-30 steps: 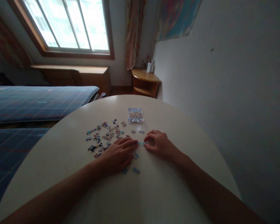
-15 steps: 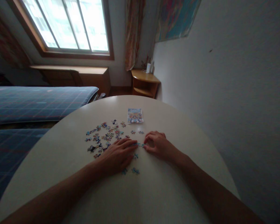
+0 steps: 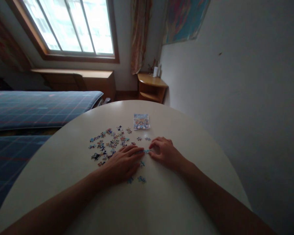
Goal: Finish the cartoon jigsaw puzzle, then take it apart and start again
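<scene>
My left hand [image 3: 122, 161] lies palm down with its fingers stretched out to the right, the fingertips resting on small light-blue jigsaw pieces [image 3: 146, 151]. Part of those pieces is hidden under the fingers. From the right, my right hand [image 3: 165, 151] pinches the end of the same small row between thumb and forefinger. Just below the fingertips lies a single blue jigsaw piece [image 3: 142, 164]. Nearer to me are another blue piece [image 3: 141, 179] and one partly covered by my left hand.
A loose heap of mixed jigsaw pieces [image 3: 112, 142] spreads beyond my left hand. Behind the hands lies a small printed picture packet [image 3: 141, 121]. Everything rests on a round white table [image 3: 171, 202], with a plaid mattress [image 3: 39, 107] to the left and a wall to the right.
My right fingers have shifted slightly left, and the small gap between the light-blue pieces at the fingertips has closed. My left hand stays in place.
</scene>
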A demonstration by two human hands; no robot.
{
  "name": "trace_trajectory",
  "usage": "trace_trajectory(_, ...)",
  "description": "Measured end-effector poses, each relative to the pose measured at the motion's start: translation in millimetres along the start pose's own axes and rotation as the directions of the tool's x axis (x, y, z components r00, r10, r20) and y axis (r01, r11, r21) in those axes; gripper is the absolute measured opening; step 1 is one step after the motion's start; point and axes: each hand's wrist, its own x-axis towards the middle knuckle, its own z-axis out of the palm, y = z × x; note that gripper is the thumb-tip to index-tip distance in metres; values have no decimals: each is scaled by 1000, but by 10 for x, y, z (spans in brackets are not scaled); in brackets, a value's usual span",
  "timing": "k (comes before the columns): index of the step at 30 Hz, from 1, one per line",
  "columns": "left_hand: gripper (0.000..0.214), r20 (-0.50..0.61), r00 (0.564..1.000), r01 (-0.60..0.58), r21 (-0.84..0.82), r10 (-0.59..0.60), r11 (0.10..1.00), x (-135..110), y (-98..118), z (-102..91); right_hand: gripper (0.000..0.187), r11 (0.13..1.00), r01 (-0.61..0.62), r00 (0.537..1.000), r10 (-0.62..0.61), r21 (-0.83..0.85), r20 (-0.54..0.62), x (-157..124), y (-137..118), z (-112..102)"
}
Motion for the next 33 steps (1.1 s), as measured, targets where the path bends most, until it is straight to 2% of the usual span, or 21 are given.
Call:
trace_trajectory(3,46,-8,1000,1,-14,-1,1000,-3,-5,7,17,999,35,999,-35,-10,2,-15,16,2)
trace_trajectory(6,46,-7,1000,-6,-16,6,1000,2,-11,17,13,997,76,997,-75,-26,11,-24,43,21)
trace_trajectory(16,47,20,1000,-2,4,2,1000,1,-5,9,13,995,99,994,-98,-15,52,-30,39,-37)
trace_trajectory(21,45,-39,999,17,-4,-17,1000,6,-21,42,20,997,62,997,-60,-49,46,-40,32,-27)
trace_trajectory(27,27,-164,980,122,35,-114,992,30,-65,71,15,998,38,999,-37,-47,34,-35,26,-7)
trace_trajectory(33,24,-184,970,168,28,-160,985,38,-85,114,14,999,38,999,-37,-33,31,-28,32,11)
